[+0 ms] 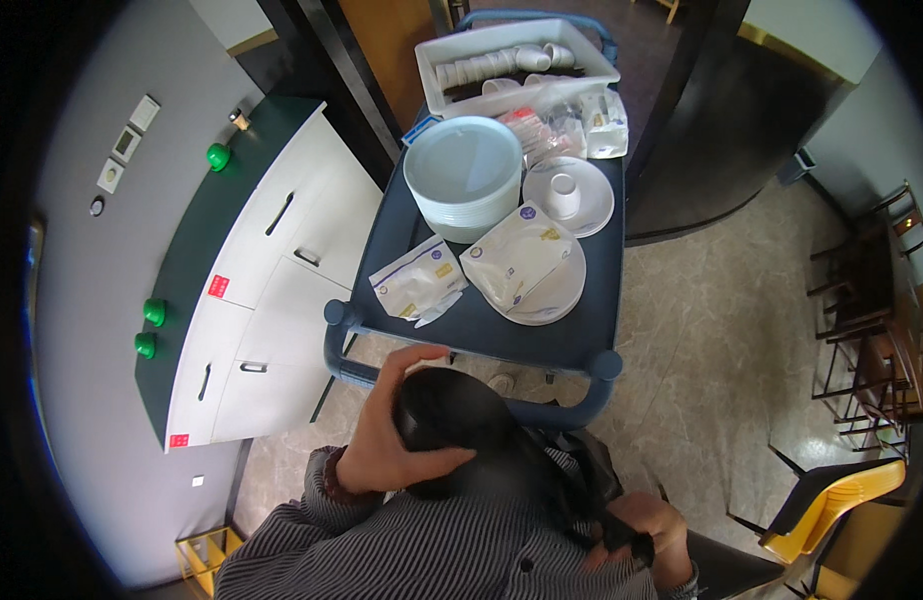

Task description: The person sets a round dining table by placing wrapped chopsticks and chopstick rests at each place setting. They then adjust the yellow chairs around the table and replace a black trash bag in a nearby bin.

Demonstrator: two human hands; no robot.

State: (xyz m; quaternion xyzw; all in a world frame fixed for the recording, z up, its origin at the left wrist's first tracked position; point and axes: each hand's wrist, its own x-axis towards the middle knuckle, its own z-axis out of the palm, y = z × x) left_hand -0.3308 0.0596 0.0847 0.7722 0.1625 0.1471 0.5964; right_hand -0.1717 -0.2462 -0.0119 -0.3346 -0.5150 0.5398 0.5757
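My left hand (390, 435) curves around a smooth black rounded object (450, 412) held close to my chest; what it is exactly I cannot tell. Lower right, my right hand (645, 529) grips a gathered black strip (615, 532) of soft-looking material. Black folds run between the two, but whether they are one piece is unclear. Just beyond my hands stands a dark blue service trolley (469, 345). On it are a tall stack of pale plates (461, 169), a tissue pack (420, 277), and another tissue pack (518, 251) lying on white plates (559, 289).
A white plastic tub (521, 101) with stacked cups sits at the trolley's far end. Before it are wrapped packets (544, 135) and a cup (564, 196) on saucers. A white cabinet (266, 277) flanks the left side; a yellow-and-black chair (829, 502) stands right.
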